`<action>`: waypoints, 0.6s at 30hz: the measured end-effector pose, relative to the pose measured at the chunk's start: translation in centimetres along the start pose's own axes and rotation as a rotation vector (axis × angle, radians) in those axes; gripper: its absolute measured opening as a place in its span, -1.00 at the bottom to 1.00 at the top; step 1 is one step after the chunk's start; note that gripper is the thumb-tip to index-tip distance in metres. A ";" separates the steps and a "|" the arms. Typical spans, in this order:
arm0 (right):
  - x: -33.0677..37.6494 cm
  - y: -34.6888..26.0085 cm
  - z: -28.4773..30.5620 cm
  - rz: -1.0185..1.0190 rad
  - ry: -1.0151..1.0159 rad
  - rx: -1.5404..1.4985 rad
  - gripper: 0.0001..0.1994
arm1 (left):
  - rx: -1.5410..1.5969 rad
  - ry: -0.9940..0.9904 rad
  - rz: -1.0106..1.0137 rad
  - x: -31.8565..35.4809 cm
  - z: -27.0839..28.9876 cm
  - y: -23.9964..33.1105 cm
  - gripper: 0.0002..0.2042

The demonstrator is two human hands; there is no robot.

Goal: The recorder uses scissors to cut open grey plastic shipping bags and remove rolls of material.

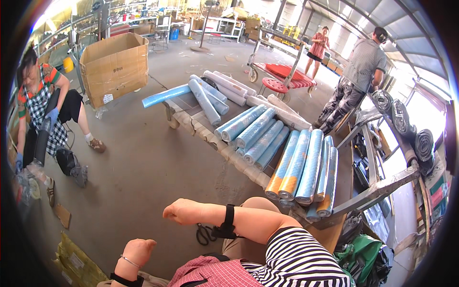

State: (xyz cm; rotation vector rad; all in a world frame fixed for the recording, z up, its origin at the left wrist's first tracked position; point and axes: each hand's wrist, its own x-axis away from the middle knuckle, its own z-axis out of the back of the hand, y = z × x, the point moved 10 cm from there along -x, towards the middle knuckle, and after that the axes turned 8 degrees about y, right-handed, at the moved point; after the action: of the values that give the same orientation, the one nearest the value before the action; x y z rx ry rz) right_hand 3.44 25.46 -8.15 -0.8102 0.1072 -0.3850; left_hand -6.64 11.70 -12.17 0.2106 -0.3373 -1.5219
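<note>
My left hand (137,252) is raised at the lower left, its fingers curled closed and nothing showing in it. Farther up and to the right, my right hand (185,211) is also closed, held above the floor with its forearm across my lap; no object sticks out of it. Below my right wrist is a pair of black-handled scissors (204,234), beside my leg and apart from both hands. Blue plastic-wrapped rolls (308,165) lie in rows on a low table (229,160) in front of me, some with orange ends.
A large cardboard box (114,71) stands at the back left. Nearby, a seated person (43,110) with blue gloves handles a dark tube. Two more people are beyond the table, near a red cart (287,76). Dark rolls (404,117) rest on a metal rack at the right.
</note>
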 end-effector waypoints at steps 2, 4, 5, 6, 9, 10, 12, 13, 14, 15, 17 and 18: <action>-0.2 0.3 -0.1 0.016 0.004 0.012 -0.71 | -0.002 -0.039 -0.044 0.1 -0.2 0.5 -0.80; -0.4 0.8 -0.4 0.028 0.000 0.030 -0.72 | 0.053 -0.017 -0.046 0.1 0.2 0.7 -0.76; -0.4 1.1 -0.7 0.028 -0.020 0.071 -0.74 | 0.102 -0.012 -0.036 0.1 0.3 0.7 -0.71; -0.4 0.9 -0.5 0.059 0.006 0.048 -0.74 | 0.108 0.006 -0.046 0.1 0.6 0.8 -0.71; -0.2 1.1 -1.2 0.050 -0.046 0.043 -0.75 | -0.035 -0.008 -0.109 0.1 0.6 1.3 -0.62; -0.2 1.1 -1.3 0.042 -0.059 0.045 -0.75 | -0.027 -0.021 -0.085 0.1 0.5 1.1 -0.60; -0.2 0.9 -1.3 0.035 -0.072 0.048 -0.75 | -0.019 -0.035 -0.060 0.1 0.4 0.8 -0.57; -0.1 0.8 -1.3 0.039 -0.084 0.057 -0.75 | 0.028 -0.027 -0.076 0.0 0.4 0.9 -0.56; -0.1 0.6 -1.3 0.043 -0.096 0.065 -0.75 | 0.075 -0.019 -0.092 -0.1 0.5 1.1 -0.55; -0.1 0.5 -1.3 0.045 -0.097 0.065 -0.75 | 0.075 -0.019 -0.090 -0.1 0.5 1.1 -0.55; -0.1 0.2 -1.0 0.050 -0.094 0.071 -0.74 | 0.107 -0.040 -0.088 -0.1 0.3 1.1 -0.54; -0.1 0.1 -1.0 0.052 -0.095 0.072 -0.74 | 0.119 -0.025 -0.091 -0.1 0.5 1.2 -0.54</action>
State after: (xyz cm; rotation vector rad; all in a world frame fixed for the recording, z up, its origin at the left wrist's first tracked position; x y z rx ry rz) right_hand 3.11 24.89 -8.87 -0.7524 0.0253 -0.2991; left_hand -5.71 11.89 -11.32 0.3043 -0.4437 -1.5963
